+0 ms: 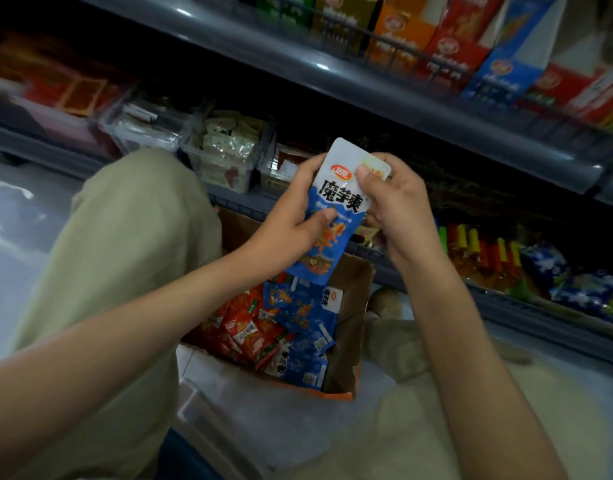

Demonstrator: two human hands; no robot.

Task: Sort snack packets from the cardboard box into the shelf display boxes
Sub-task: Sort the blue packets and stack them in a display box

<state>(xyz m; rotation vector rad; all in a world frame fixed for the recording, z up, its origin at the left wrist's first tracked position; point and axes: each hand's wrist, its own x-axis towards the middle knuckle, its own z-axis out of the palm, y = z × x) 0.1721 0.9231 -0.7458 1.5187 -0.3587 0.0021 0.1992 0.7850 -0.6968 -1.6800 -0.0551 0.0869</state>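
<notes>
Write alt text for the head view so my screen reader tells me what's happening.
Both hands hold one blue-and-white snack packet, the left hand gripping its left edge and the right hand pinching its upper right side, above an open cardboard box of red and blue packets on the floor. Behind, clear display boxes of snacks stand on the shelf.

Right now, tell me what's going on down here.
A person at the shelves holds one blue-and-white snack packet with both hands. The left hand grips its lower half and the right hand pinches the top corner. It is above the open cardboard box, which holds red packets and blue packets.
</notes>
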